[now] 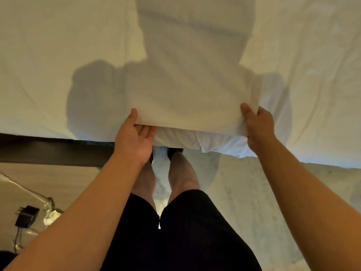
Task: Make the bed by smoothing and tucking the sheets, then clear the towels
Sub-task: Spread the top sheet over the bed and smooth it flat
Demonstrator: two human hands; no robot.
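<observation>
At the bed's (58,55) near edge, left hand (134,137) and right hand (257,128) pinch the sheet (187,106); uneven pulling could bunch it.

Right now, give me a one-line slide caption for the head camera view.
Standing at the bed edge, left hand and right hand lift the white sheet by its hem.

There is a single view, from a camera on the person's head. It looks steeply down and forward over the bed edge (322,161), close enough that both forearms fill the lower frame. Wide-angle bending curves the bed (58,55), and the floor (254,202) lies directly below.
</observation>
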